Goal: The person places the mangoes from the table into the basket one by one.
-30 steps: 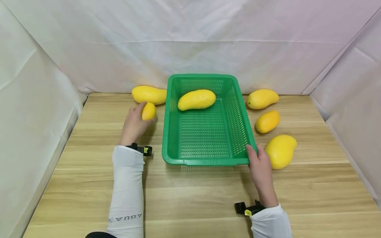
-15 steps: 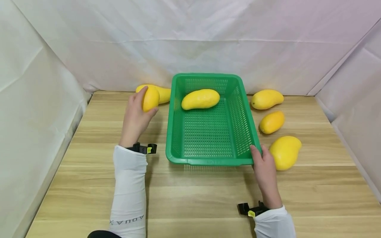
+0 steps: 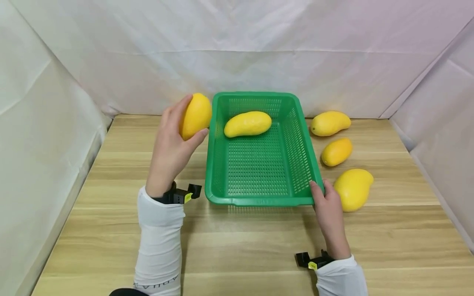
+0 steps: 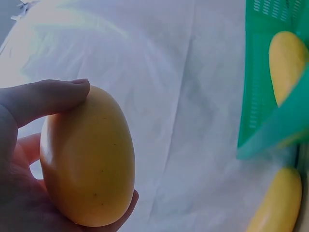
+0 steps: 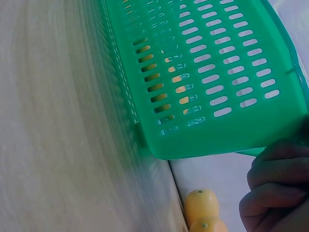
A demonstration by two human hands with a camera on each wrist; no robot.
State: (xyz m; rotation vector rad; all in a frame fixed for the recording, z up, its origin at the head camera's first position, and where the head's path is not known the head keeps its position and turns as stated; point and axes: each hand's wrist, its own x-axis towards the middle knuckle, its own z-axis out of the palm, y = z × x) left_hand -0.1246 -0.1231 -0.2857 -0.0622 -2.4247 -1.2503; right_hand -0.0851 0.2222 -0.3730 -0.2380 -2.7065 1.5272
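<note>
My left hand (image 3: 172,142) grips a yellow mango (image 3: 197,115), thumb on one side and fingers on the other, up beside the basket's left rim. The left wrist view shows this mango (image 4: 91,159) close up, with small dark specks on its skin. At the near right corner of the green plastic basket (image 3: 259,201), my right hand (image 3: 328,213) holds the rim, thumb on top. One long mango (image 3: 248,124) lies inside, toward the back. Another mango (image 4: 279,203) lies left of the basket; in the head view the left hand and held mango hide it.
On the wooden table (image 3: 259,250), right of the basket, lie a mango at the back (image 3: 330,123), a small orange-yellow mango (image 3: 337,152) and a large mango (image 3: 353,190) beside the right hand. White cloth (image 3: 237,41) walls the back and both sides.
My left hand has lifted the mango off the table and brought it up and right, close to the basket's left rim. The right hand keeps its hold on the corner.
</note>
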